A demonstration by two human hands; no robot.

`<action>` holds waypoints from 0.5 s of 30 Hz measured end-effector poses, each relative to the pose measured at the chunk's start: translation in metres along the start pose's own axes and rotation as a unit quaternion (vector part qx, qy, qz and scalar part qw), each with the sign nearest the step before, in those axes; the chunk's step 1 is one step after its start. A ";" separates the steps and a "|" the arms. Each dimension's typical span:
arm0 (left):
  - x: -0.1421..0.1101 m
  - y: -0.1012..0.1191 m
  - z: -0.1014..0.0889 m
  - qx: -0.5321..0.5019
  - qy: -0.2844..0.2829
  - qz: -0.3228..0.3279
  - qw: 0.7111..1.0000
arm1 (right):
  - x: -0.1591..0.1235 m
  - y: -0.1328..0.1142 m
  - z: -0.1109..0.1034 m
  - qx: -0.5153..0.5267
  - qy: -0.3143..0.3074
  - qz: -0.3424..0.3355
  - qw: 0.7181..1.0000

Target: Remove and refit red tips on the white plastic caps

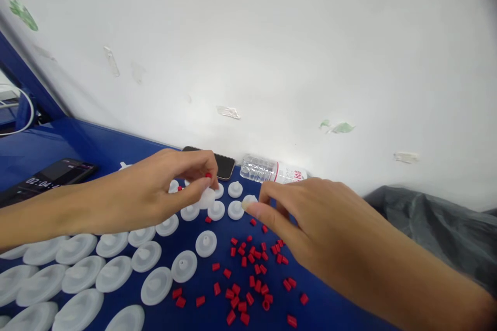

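Observation:
My left hand (182,178) is closed in a pinch, with a small red cap (208,176) showing between thumb and index finger. A white plastic disc (207,199) hangs just below that thumb, slightly blurred. My right hand (289,209) has thumb and index finger curled together; whatever they may hold is hidden. Just past its thumb tip is another white disc (249,199), partly covered. Several round white discs with short central nozzles (184,266) lie in rows on the blue table. Loose red caps (256,269) are scattered below my right hand.
A clear water bottle (258,168) lies against the white wall (272,62). One dark phone (225,165) is behind my left hand; another phone (58,176), showing a timer, lies at the left. Black plastic sheeting (430,227) stands at the right. The table (104,139) meets the wall.

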State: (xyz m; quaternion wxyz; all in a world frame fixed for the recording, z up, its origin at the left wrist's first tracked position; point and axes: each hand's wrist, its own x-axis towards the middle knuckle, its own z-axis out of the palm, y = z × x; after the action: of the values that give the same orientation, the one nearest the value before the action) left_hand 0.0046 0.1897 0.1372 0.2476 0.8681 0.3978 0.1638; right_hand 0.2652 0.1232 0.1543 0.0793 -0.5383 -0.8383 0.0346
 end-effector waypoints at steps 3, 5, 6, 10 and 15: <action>-0.005 0.012 0.004 -0.038 -0.072 0.011 0.997 | 0.005 -0.010 0.000 0.020 0.033 -0.004 0.999; -0.008 0.016 0.007 -0.018 -0.066 0.031 0.997 | 0.005 -0.014 0.002 0.050 0.027 -0.008 0.998; -0.009 0.017 0.008 -0.010 -0.062 0.041 0.997 | 0.005 -0.016 0.002 0.063 0.022 -0.011 0.998; -0.011 0.019 0.009 -0.005 -0.040 0.110 0.993 | 0.004 -0.023 0.003 0.109 0.010 -0.032 0.993; -0.010 0.019 0.012 0.041 0.042 0.208 0.976 | 0.005 -0.032 0.000 0.163 -0.025 -0.033 0.986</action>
State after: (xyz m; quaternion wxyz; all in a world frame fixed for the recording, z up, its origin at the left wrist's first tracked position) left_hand 0.0159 0.1681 0.1366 0.1551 0.9336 0.2248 0.2318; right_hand 0.2345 0.1146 0.1597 0.1457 -0.4896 -0.8403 0.1814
